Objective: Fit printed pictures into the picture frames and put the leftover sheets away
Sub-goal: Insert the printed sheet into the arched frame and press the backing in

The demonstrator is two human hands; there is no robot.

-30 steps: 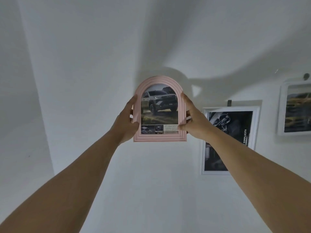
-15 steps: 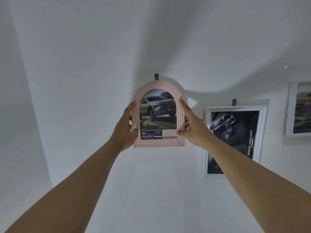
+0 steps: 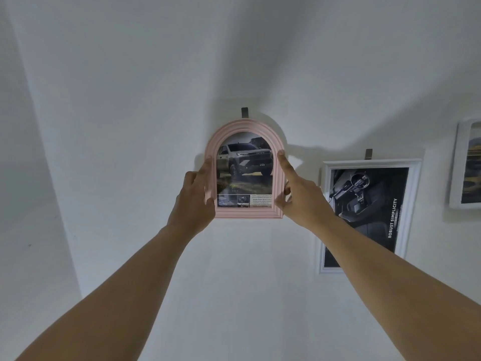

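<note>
A pink arched picture frame [image 3: 244, 126] holds a printed picture of a grey pickup truck [image 3: 244, 162]. The frame is up against the white wall, just under a dark wall hook [image 3: 244, 112]. My left hand [image 3: 194, 201] grips its left edge, thumb on the front near the bottom corner. My right hand [image 3: 299, 194] holds the right edge, with the forefinger stretched up along the frame's side. Whether the frame hangs on the hook is hidden behind its top.
A white rectangular frame [image 3: 413, 194] with a dark car-interior print hangs to the right on a second hook [image 3: 368, 154]. Another white frame [image 3: 458, 162] shows at the far right edge. A wall corner runs down the left side.
Both hands have lowered the pink frame a little, so the hook above it shows. My right forefinger has straightened up along the frame's right side.
</note>
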